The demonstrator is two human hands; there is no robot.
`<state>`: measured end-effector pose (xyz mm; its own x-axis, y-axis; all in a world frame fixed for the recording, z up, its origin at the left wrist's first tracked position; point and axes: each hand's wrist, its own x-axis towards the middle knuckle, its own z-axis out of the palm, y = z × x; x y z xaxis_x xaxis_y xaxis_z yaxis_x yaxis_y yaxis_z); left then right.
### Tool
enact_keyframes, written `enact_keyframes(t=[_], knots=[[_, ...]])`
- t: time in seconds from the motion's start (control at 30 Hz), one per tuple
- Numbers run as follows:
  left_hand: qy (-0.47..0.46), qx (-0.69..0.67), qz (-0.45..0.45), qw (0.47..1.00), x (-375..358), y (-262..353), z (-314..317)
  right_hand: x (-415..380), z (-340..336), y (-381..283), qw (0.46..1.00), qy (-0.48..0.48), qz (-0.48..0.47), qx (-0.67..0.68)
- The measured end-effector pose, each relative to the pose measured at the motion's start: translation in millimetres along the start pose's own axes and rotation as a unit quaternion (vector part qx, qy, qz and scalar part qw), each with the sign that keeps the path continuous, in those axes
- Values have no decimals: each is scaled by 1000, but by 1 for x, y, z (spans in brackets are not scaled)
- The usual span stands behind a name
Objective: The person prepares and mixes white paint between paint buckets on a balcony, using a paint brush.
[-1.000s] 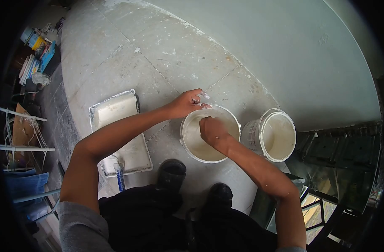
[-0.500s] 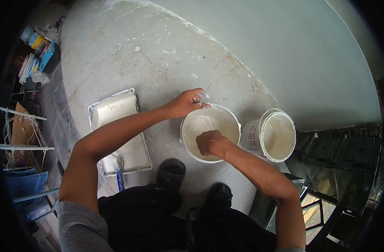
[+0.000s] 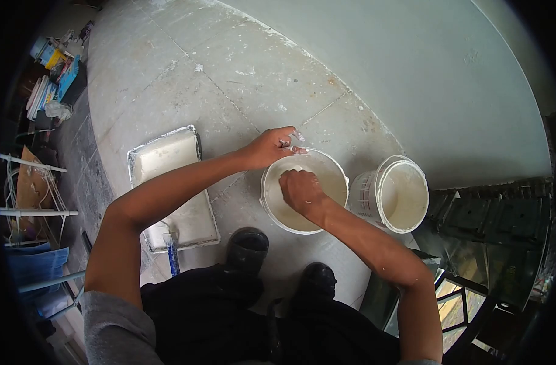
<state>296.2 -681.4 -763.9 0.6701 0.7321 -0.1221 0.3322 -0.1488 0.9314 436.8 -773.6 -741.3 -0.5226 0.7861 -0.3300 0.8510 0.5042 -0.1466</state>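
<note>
A white bucket (image 3: 332, 210) holding creamy white paint stands on the floor in front of my feet. At its far left rim is my left hand (image 3: 270, 148), fingers bent against the edge and white paint smeared on the fingertips. My right hand (image 3: 301, 190) is closed in a fist over the inside of the bucket, near its left side. Whatever the fist grips is hidden beneath it. Just to the right, a second white bucket (image 3: 364, 194) has pale residue on its inner wall.
Left of the bucket lies a paint tray (image 3: 186, 213) coated in white, with a blue-handled roller (image 3: 173, 258) at its near end. A pale wall (image 3: 448, 91) borders the floor on the right. White metal rails (image 3: 37, 213) and dark window frames (image 3: 490, 243) flank the sides.
My right fist has moved away from me and slightly left inside the bucket. The left hand remains at the rim, nearly still.
</note>
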Motion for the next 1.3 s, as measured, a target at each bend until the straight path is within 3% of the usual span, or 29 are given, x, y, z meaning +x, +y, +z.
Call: enact_keyframes(t=[0.03,0.13,0.17,0.27,0.3,0.4,0.43,0.53,0.57,0.67,0.7,0.8,0.83,0.93,0.97,1.07,1.2,1.23,1.3], knots=[[2,-2,-4,1000,0,-1,0,-3,-2,-1,997,-41,59,-14],[5,-8,-5,1000,-1,-3,0,-8,-7,-5,974,-220,42,-33],[3,-10,-2,1000,-1,-2,0,-9,-3,-7,978,-205,-17,-31],[2,-15,17,1000,-1,-2,1,1,-5,-5,986,-134,-18,96],[0,-15,16,1000,0,-2,1,2,0,0,994,-54,13,96],[3,-18,12,1000,1,-8,2,-9,-3,2,994,-64,85,-10],[8,-22,12,1000,1,-10,3,-9,-5,1,988,-128,84,7],[8,-11,22,1000,-1,-4,1,-1,-7,-6,960,-278,-40,16],[5,-5,26,1000,-2,-3,1,4,-3,-8,965,-255,-55,30],[-4,-8,23,1000,0,-6,3,0,1,3,999,-3,16,41],[-2,-9,20,1000,-1,-7,3,-5,-3,4,999,-12,39,11],[5,-6,17,1000,-1,-9,2,-10,0,-5,980,-195,38,-18],[8,-4,20,1000,-2,-9,2,-11,-2,-7,970,-245,-11,-3],[1,1,29,1000,0,-6,2,-2,-6,-5,983,-148,-20,105],[-3,1,31,1000,0,-7,3,-3,-8,-1,995,-58,3,80],[6,-18,23,1000,-2,-6,3,-7,-13,0,991,-113,65,15],[11,5,42,999,-4,-1,2,4,-18,-5,945,-324,-44,28],[8,2,33,999,-3,-2,2,3,-11,1,970,-215,-15,111],[3,-6,12,1000,-3,0,2,2,0,9,992,-71,50,93]])
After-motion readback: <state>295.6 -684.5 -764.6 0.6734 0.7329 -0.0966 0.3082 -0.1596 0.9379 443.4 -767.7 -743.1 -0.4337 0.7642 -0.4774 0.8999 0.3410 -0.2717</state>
